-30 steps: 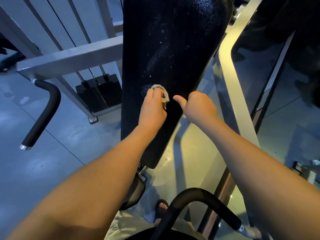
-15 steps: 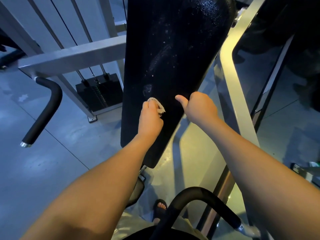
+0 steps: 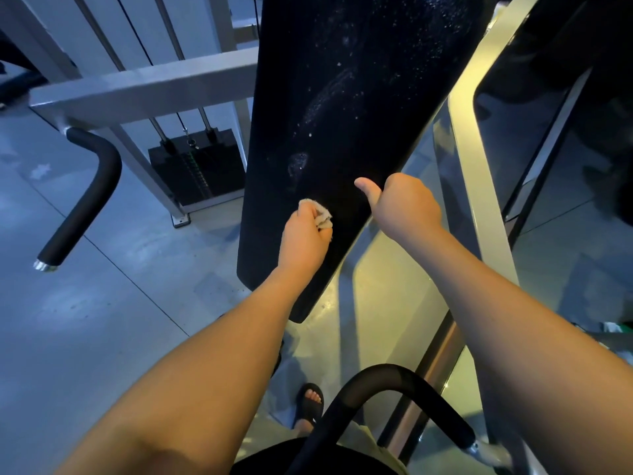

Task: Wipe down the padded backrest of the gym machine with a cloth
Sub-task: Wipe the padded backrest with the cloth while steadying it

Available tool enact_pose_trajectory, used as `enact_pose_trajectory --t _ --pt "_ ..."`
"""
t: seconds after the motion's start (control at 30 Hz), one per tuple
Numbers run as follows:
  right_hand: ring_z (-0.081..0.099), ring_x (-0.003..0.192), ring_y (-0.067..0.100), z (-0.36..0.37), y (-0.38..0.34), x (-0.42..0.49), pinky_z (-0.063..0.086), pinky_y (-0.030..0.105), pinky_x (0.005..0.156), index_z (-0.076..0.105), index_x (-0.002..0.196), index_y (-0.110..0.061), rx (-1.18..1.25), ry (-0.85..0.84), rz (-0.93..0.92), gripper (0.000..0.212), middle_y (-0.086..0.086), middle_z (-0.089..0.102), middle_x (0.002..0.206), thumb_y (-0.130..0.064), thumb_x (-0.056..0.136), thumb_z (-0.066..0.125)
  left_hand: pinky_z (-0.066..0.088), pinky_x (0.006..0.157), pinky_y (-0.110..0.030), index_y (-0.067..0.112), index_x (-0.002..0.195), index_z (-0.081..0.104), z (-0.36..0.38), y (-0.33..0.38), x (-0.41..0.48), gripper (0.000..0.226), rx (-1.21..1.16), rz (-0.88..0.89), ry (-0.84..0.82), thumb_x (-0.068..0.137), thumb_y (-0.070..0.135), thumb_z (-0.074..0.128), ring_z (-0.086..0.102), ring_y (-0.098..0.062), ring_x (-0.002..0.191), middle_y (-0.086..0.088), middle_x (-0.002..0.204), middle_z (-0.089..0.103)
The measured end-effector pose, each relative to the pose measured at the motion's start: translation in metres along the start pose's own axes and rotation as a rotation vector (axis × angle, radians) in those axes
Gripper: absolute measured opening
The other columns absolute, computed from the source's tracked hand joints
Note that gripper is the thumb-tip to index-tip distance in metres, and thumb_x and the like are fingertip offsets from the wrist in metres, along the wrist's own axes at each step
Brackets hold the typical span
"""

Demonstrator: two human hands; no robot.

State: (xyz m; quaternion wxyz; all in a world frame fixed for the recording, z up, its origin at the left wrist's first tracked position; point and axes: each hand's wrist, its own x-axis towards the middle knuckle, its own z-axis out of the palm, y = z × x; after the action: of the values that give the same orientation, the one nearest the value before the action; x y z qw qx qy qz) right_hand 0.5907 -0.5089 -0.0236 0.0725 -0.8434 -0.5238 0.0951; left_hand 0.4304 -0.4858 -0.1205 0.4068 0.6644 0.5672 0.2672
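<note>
Left hand (image 3: 303, 240) presses cloth (image 3: 320, 216) on backrest (image 3: 346, 108); right hand (image 3: 407, 205) grips its edge.

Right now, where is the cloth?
In the head view, the cloth is bunched in the left hand against the lower part of the black backrest, just left of the right hand, which grips the backrest's right edge.

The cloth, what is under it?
The black padded backrest, speckled with white spots above. The left hand grips the cloth, so the patch beneath is covered.
</note>
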Motion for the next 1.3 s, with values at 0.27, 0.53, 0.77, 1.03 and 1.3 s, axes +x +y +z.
enact_pose_trajectory --t 0.27,0.53,0.77,1.03,1.3 --pt "0.05 0.054 0.021 -0.001 -0.001 0.0 0.033 0.031 0.045 0.045 0.07 -0.014 -0.013 -0.004 -0.001 0.064 0.004 0.052 0.063 -0.071 0.098 0.033 0.052 0.078 -0.031 0.021 0.116 0.053 -0.027 0.01 0.034 0.017 -0.239 -0.229 0.417 0.101 0.015 0.048 0.059 -0.015 0.094 -0.002 0.111 0.058" --pt "0.048 0.05 0.019 0.006 -0.005 -0.005 0.028 0.029 0.044 0.043 0.067 -0.014 -0.099 0.07 -0.037 0.064 0.003 0.049 0.059 -0.067 0.101 0.03 0.052 0.066 -0.019 0.026 0.111 0.061 -0.024 0.037 0.032 0.033 -0.309 -0.12 0.246 0.095 0.001 0.046 0.06 -0.007 0.082 0.004 0.096 0.061" --pt "0.052 0.053 0.021 0.0 -0.004 -0.004 0.031 0.029 0.044 0.047 0.069 -0.014 -0.104 0.026 -0.011 0.067 0.005 0.054 0.062 -0.069 0.1 0.028 0.049 0.066 -0.019 0.022 0.107 0.054 -0.059 0.018 0.047 0.031 -0.379 -0.244 0.35 0.094 -0.002 0.039 0.057 -0.002 0.074 0.007 0.088 0.054" --pt "0.051 0.048 0.022 0.001 -0.005 -0.001 0.035 0.031 0.043 0.05 0.067 -0.01 -0.099 0.017 -0.026 0.07 0.006 0.051 0.056 -0.068 0.1 0.029 0.044 0.064 -0.017 0.015 0.101 0.061 -0.047 0.052 0.035 0.023 -0.108 0.082 0.041 0.092 -0.002 0.048 0.053 -0.009 0.078 -0.002 0.091 0.06" --pt "0.048 0.047 0.022 -0.002 -0.005 -0.001 0.03 0.03 0.043 0.049 0.066 -0.009 -0.084 -0.017 -0.013 0.07 0.005 0.05 0.056 -0.067 0.101 0.03 0.047 0.06 -0.011 0.019 0.114 0.058 -0.065 0.061 0.06 0.031 -0.364 -0.11 0.306 0.093 0.0 0.045 0.06 -0.009 0.084 -0.005 0.109 0.063"
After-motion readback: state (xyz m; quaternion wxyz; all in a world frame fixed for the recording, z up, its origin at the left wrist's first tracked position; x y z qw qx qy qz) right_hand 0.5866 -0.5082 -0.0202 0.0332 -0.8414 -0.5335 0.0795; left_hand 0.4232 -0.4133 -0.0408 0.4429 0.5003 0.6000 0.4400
